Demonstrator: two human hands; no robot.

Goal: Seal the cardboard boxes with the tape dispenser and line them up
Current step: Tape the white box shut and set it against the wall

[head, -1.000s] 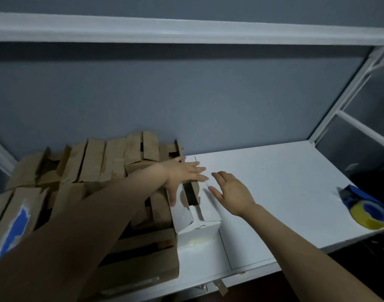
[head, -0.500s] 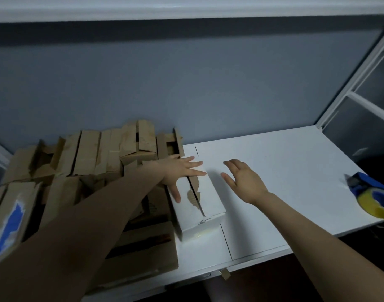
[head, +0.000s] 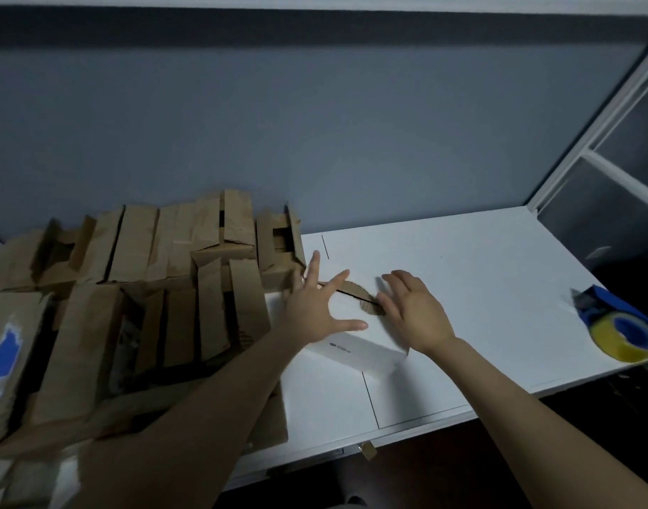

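A small white cardboard box point(head: 355, 349) lies on the white shelf point(head: 480, 273), its top flaps nearly together with a dark slit between them. My left hand point(head: 315, 306) rests flat on the left flap with fingers spread. My right hand point(head: 414, 310) presses the right flap with straight fingers. A blue tape dispenser point(head: 618, 326) with a yellowish roll sits at the shelf's right front edge, well away from both hands.
A heap of brown cardboard boxes point(head: 138, 284) with open flaps fills the left part of the shelf, touching the white box. A grey wall stands behind. A white metal frame point(head: 586, 137) rises at the right.
The white box has slid right and turned away from the brown heap. My right hand has come onto its top, and both hands now lie on the flaps.
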